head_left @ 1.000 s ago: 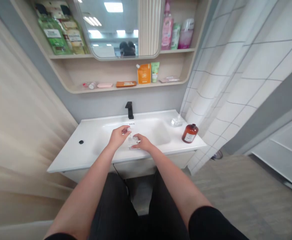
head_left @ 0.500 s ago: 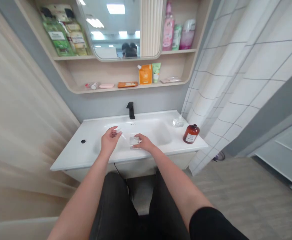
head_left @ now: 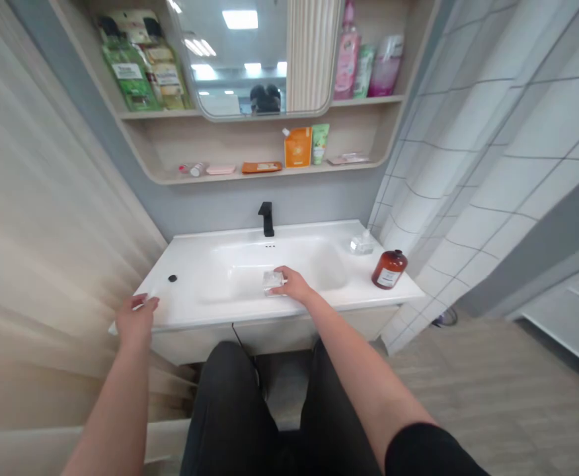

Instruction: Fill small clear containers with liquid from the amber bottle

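Right hand (head_left: 294, 285) mid-frame, fingers round a clear bottle (head_left: 272, 281) — could slip if slick. Left hand (head_left: 135, 318), far left — can't tell its fingers' grip.

Grey wall (head_left: 210, 206), pale curtain (head_left: 56, 218), seemingly wood-grained grey floor (head_left: 472, 396)

From the left hand (head_left: 135, 320) at the bench's (head_left: 193, 305) front left corner, a free lane runs along the front edge to the basin (head_left: 326, 268). There the right hand (head_left: 294, 285), with the clear container (head_left: 271, 281), blocks the middle, leaving room on both sides. Behind stands the black faucet (head_left: 266, 219). At the right end, 2 obstacles, the clear bottle (head_left: 361, 243) and amber bottle (head_left: 389, 270), leave a narrow gap. The beige curtain (head_left: 46, 218) bounds the left.
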Available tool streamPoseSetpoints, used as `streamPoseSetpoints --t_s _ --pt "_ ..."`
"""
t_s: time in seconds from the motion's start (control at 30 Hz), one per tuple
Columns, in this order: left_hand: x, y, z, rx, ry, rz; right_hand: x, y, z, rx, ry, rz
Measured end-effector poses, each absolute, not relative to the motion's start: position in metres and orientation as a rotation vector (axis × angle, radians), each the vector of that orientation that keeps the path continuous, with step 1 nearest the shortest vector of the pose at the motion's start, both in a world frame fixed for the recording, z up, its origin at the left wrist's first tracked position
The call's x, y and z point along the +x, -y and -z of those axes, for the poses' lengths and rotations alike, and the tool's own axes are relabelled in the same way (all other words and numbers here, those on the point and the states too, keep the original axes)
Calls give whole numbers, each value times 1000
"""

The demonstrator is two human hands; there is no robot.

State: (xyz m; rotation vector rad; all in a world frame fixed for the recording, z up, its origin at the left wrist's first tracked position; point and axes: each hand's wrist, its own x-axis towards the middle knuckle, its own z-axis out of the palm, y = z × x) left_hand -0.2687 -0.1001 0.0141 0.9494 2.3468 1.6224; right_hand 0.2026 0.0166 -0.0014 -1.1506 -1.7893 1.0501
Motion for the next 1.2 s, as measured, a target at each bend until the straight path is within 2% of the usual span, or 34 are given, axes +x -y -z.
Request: streamPoseSetpoints --t_s 0.23,0.57,0.73,1.0,1.1,1.2 --pt "-293 77 -25 1278 -2736 -1034 204 -14 -2 -1174 1791 -1035" --pt "-280 62 -16 1683 -2836 -730 204 -14 -1 -1182 1797 -1057" --pt "-279 62 -14 1717 -2770 -816 204 -14 -1 -1177 1782 -1072" --pt "-258 74 -31 1725 -2644 -1257 204 -16 -1 -1184 1807 -1032" --pt "-220 75 -42 1864 -2431 -1414 203 -15 -2 -1175 1798 -1046" --pt "-157 68 -39 2040 -1969 -1347 202 -14 -2 -1122 1760 -1108"
